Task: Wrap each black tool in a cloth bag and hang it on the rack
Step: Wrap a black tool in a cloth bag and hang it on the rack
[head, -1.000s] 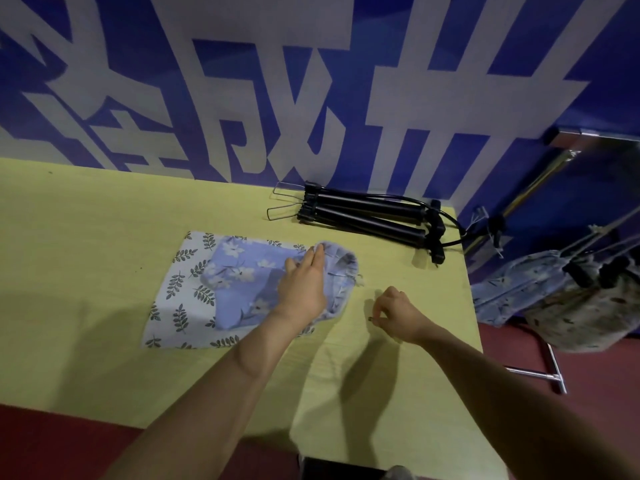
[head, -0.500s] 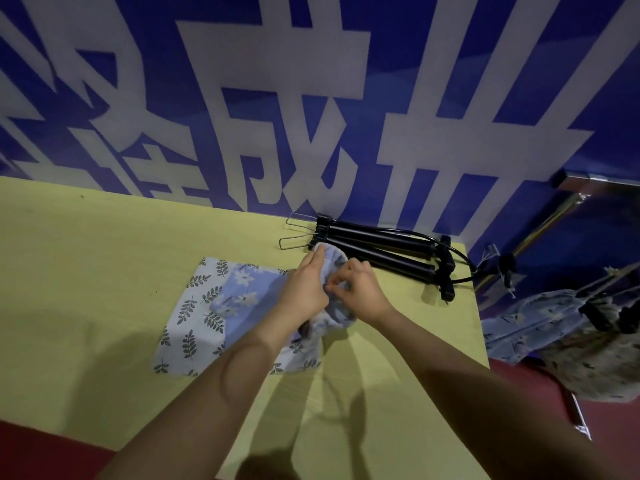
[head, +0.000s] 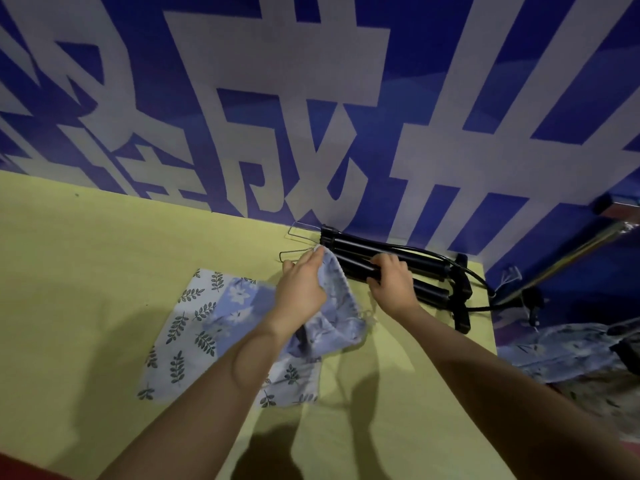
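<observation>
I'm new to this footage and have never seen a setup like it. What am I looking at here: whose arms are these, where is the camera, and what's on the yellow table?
There is no machine here, only a person working with bare hands. The single picture comes from a wide-angle camera on the person's head, looking forward and down, so the arms reach in from the bottom edge.

On the yellow table lies a leaf-print cloth bag, with a blue flower-print bag partly over it. The left hand grips the blue bag's opening and lifts it. The right hand curls round one of the black tools, a bundle of black bars with wire hooks, lying by the blue-and-white wall.

At the right edge, more patterned bags show beyond the table, beside a metal rack; whether they hang on it I cannot tell.
</observation>
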